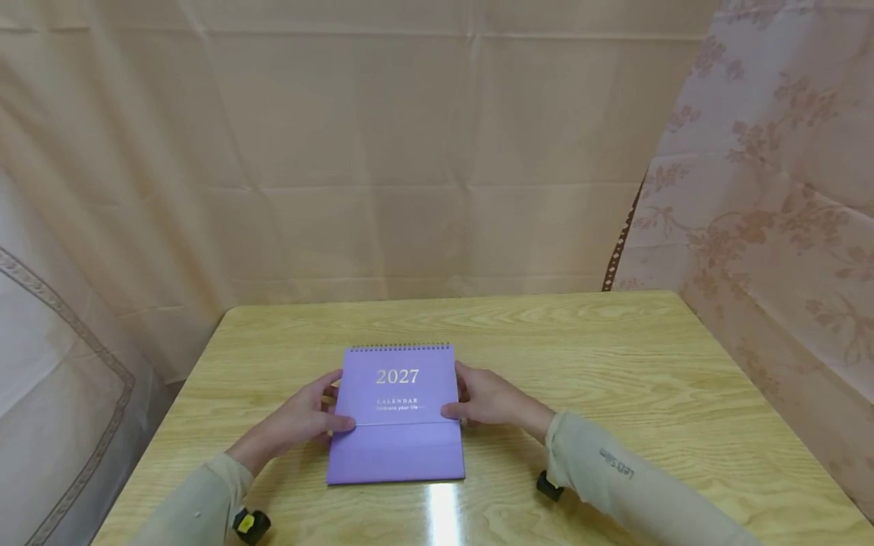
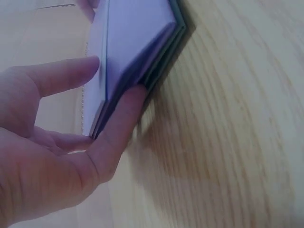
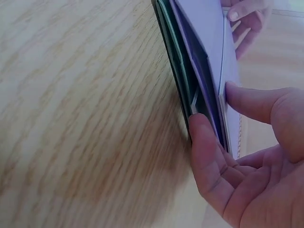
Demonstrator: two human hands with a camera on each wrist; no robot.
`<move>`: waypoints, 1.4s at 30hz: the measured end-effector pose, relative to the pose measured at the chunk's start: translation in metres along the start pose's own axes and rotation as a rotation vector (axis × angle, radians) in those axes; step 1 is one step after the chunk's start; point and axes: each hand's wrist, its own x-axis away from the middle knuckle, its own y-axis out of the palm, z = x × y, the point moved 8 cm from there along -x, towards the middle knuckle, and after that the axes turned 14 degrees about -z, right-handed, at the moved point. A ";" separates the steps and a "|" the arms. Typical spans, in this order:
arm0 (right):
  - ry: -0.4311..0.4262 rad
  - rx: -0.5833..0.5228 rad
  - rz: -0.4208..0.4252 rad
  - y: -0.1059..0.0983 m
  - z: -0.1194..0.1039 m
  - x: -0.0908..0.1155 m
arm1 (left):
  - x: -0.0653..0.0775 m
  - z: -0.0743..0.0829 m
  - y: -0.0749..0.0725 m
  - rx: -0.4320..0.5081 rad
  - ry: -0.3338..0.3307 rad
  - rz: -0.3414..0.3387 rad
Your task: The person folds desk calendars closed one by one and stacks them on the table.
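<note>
A purple spiral-bound desk calendar marked 2027 in gold stands in the middle near the front of the table, its wire binding at the far top edge. My left hand grips its left side, thumb on the front face and fingers behind the edge. On the opposite side my right hand pinches the right edge the same way. In the left wrist view the calendar shows folded layers with a dark green inner side. The right wrist view shows a gap between the calendar's layers, with a fingertip at it.
The wooden table has a bright light reflection near its front edge. Beige curtain cloth hangs behind it, with floral cloth at the right and pale cloth at the left. Dark straps sit at both wrists.
</note>
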 end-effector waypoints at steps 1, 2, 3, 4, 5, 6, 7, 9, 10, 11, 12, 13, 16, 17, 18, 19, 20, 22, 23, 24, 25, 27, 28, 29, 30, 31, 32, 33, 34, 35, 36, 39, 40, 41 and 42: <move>0.005 0.023 0.004 0.000 -0.001 0.000 | 0.000 0.001 0.000 -0.008 -0.002 0.002; 0.009 0.047 0.009 0.000 -0.002 0.000 | 0.000 0.001 0.000 -0.015 -0.006 0.003; 0.012 0.066 0.014 0.000 -0.003 -0.001 | 0.000 0.001 0.000 -0.021 -0.010 0.005; 0.018 0.086 0.019 0.000 -0.004 -0.001 | 0.000 0.002 0.001 -0.029 -0.012 0.007; 0.024 0.102 0.024 -0.001 -0.005 0.000 | 0.001 0.002 0.001 -0.038 -0.015 0.009; 0.030 0.115 0.028 -0.001 -0.005 0.000 | 0.001 0.003 0.001 -0.046 -0.018 0.011; 0.036 0.131 0.033 -0.001 -0.006 0.000 | 0.001 0.003 0.001 -0.056 -0.022 0.012; 0.052 0.153 0.039 -0.001 -0.006 0.000 | 0.001 0.004 0.002 -0.075 -0.028 0.013; 0.060 0.164 0.042 -0.002 -0.006 0.001 | 0.000 0.004 0.002 -0.088 -0.030 0.014; 0.069 0.171 0.045 -0.002 -0.006 0.001 | 0.000 0.004 0.002 -0.094 -0.033 0.017; 0.078 0.180 0.049 -0.002 -0.006 0.001 | -0.001 0.004 0.002 -0.101 -0.038 0.022; 0.085 0.189 0.053 -0.003 -0.006 0.001 | -0.001 0.003 0.002 -0.110 -0.040 0.027; 0.092 0.208 0.063 -0.003 -0.007 0.002 | -0.003 0.003 0.002 -0.144 -0.032 0.048; 0.092 0.218 0.067 -0.004 -0.007 0.002 | -0.003 0.003 0.002 -0.159 -0.028 0.056; 0.086 0.228 0.071 -0.004 -0.008 0.002 | -0.003 0.004 0.003 -0.180 -0.018 0.060; 0.082 0.236 0.075 -0.004 -0.009 0.003 | -0.003 0.005 0.003 -0.201 -0.006 0.063; 0.079 0.244 0.079 -0.004 -0.009 0.003 | -0.003 0.006 0.004 -0.220 0.004 0.064; 0.077 0.260 0.085 -0.004 -0.010 0.004 | -0.003 0.008 0.004 -0.249 0.020 0.067; 0.079 0.265 0.087 -0.004 -0.009 0.004 | -0.003 0.008 0.004 -0.258 0.026 0.065; 0.082 0.271 0.088 -0.003 -0.009 0.004 | -0.003 0.009 0.005 -0.265 0.036 0.063; 0.091 0.274 0.087 -0.003 -0.008 0.005 | -0.003 0.009 0.005 -0.271 0.044 0.064; 0.107 0.283 0.082 -0.002 -0.007 0.005 | -0.003 0.010 0.005 -0.279 0.066 0.056; 0.114 0.287 0.080 -0.002 -0.006 0.005 | -0.004 0.011 0.005 -0.283 0.078 0.052; 0.121 0.293 0.078 -0.001 -0.006 0.005 | -0.004 0.011 0.005 -0.284 0.090 0.047; 0.128 0.297 0.075 -0.001 -0.005 0.005 | -0.005 0.012 0.006 -0.286 0.101 0.043; 0.132 0.296 0.072 0.000 -0.005 0.005 | -0.005 0.013 0.006 -0.296 0.105 0.041; 0.135 0.296 0.070 0.000 -0.005 0.005 | -0.005 0.013 0.006 -0.305 0.109 0.039; 0.137 0.295 0.068 0.000 -0.005 0.005 | -0.005 0.014 0.006 -0.317 0.112 0.039; 0.139 0.294 0.066 0.000 -0.005 0.005 | -0.005 0.015 0.006 -0.333 0.110 0.043; 0.140 0.293 0.064 0.000 -0.005 0.005 | -0.004 0.015 0.007 -0.356 0.109 0.046; 0.140 0.293 0.062 0.000 -0.006 0.005 | -0.004 0.016 0.007 -0.378 0.108 0.049; 0.138 0.298 0.057 0.000 -0.007 0.005 | -0.004 0.018 0.008 -0.436 0.096 0.051; 0.135 0.303 0.056 0.000 -0.007 0.005 | -0.003 0.017 0.008 -0.461 0.078 0.055; 0.136 0.309 0.056 -0.001 -0.008 0.005 | -0.003 0.018 0.008 -0.488 0.056 0.059; 0.140 0.314 0.056 -0.001 -0.008 0.005 | -0.003 0.018 0.008 -0.514 0.037 0.062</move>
